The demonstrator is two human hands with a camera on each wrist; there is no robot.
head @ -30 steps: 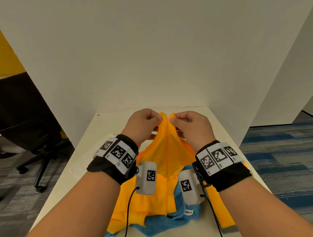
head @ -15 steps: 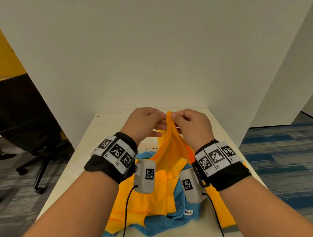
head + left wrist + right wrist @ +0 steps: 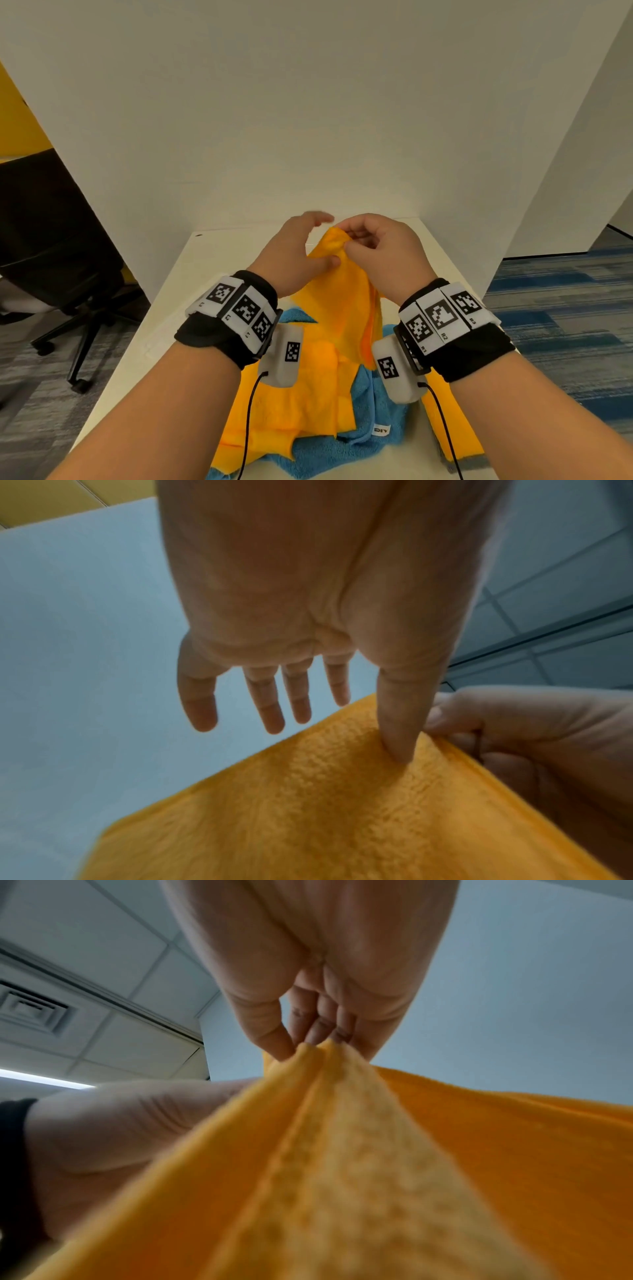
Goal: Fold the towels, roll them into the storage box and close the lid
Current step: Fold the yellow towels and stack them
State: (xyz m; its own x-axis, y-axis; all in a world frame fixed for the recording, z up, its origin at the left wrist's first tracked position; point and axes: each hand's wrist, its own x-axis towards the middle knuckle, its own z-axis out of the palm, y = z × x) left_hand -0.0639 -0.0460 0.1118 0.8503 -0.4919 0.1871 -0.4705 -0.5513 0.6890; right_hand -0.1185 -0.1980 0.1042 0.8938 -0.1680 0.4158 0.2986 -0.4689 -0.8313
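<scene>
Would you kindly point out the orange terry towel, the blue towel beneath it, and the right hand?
orange terry towel (image 3: 337,329): head view, lifted middle fold.
blue terry towel (image 3: 359,455): head view, near edge.
right hand (image 3: 383,253): head view, back of hand.

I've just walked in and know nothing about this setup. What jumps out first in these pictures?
A bright orange towel lifted into a peak at the middle of the white table, its top pinched by the right hand. The left hand sits beside it with fingers spread, only the thumb touching the cloth. Beneath lies a blue towel, and both wrists wear black bands with checkered square tags.
</scene>
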